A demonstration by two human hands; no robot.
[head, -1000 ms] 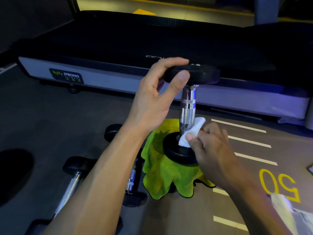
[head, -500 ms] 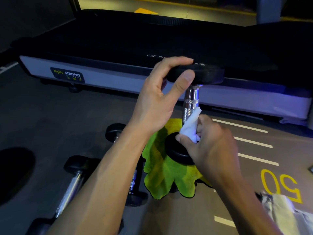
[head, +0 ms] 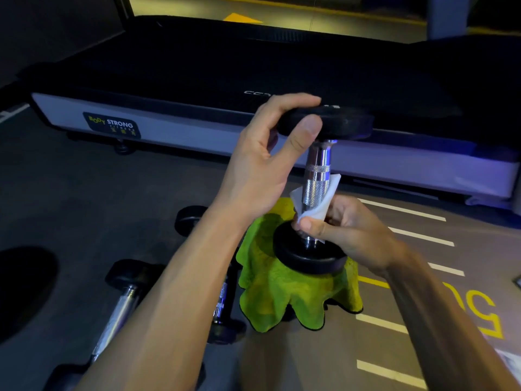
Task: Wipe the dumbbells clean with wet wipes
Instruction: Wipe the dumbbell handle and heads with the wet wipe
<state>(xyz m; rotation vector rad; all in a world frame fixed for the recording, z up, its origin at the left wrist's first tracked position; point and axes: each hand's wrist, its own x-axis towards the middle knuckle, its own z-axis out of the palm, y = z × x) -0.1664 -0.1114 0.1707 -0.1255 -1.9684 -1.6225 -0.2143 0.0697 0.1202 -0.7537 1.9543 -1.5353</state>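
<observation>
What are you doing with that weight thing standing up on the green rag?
A person is cleaning a dumbbell that stands on end on a green cloth on the gym floor. The left hand grips its top head to steady it. The right hand pinches a white wet wipe wrapped round the lower part of the shiny metal handle. Two more dumbbells lie on the floor to the left, and a treadmill sits behind.

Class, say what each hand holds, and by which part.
The left hand grips the upright dumbbell by its top weight. The right hand pinches a wet wipe wrapped round its handle.
</observation>
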